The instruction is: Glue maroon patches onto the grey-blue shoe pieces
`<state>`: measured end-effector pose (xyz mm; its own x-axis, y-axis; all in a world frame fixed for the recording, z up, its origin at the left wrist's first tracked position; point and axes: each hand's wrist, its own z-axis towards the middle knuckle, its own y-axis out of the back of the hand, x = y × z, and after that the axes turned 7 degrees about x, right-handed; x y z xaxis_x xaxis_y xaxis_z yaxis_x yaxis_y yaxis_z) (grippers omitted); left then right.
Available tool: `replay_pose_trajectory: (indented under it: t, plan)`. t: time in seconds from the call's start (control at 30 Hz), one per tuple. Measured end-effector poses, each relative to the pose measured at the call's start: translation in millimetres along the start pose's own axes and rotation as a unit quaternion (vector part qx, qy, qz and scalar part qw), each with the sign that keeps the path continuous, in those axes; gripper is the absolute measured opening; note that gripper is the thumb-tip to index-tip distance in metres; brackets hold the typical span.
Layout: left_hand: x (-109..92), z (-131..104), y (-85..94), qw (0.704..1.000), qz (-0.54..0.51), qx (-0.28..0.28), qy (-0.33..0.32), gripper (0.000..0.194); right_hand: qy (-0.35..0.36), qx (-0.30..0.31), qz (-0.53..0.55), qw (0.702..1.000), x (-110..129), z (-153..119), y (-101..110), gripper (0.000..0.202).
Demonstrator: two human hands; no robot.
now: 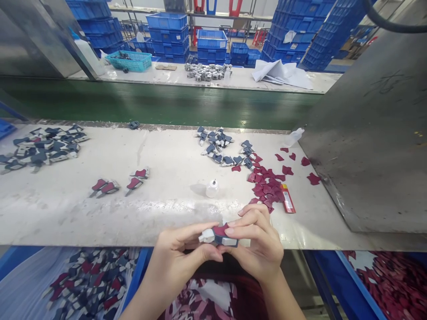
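The pale bench (pixel 176 155) runs across the whole view, its front edge passing just behind the forearms. Taking the work as the clock's centre, a metal panel (pixel 367 133) slopes up at 2 o'clock, limiting reach that way. Below bench level, one blue bin (pixel 142 266) sits between 8 and 9 o'clock, another bin (pixel 356 284) between 3 and 4. At 10 o'clock, far off, lies a heap of parts (pixel 40 155); nearer on that line are four red-topped parts (pixel 110 188). Loose red pieces (pixel 267 184) spread between 1 and 2 o'clock.

The left hand (pixel 187 249) pinches the paler end of a block (pixel 228 242), held near the front edge; the right hand (pixel 260 240) grips its other end, fingertips on the red piece (pixel 220 230) on top. The step looks like seating that piece; the next move seems to call for firm, even pressure along its outline. A small bottle (pixel 212 189) stands at 12 o'clock, so sideways travel toward 10 has more room.
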<state>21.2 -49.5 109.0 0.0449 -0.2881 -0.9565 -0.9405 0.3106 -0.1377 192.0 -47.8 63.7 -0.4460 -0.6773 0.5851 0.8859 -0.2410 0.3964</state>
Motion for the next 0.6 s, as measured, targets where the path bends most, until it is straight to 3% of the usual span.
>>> replay_pose_trajectory:
  t: [0.17,0.43,0.6]
  plan:
    - [1.7,-2.1,-4.0,0.998,0.048,-0.029,-0.009,0.012,0.005,0.0,-0.004,1.0,3.5,-0.6,-2.8,0.014]
    - [4.9,-3.1,4.7,0.992,0.118,0.012,-0.039,0.012,-0.001,0.034,-0.028,0.999,6.1,-1.0,-3.3,0.012]
    - [8.0,-2.2,3.9,0.995,0.092,0.013,-0.025,0.013,0.02,0.022,-0.042,0.999,6.3,-5.0,-7.7,0.003]
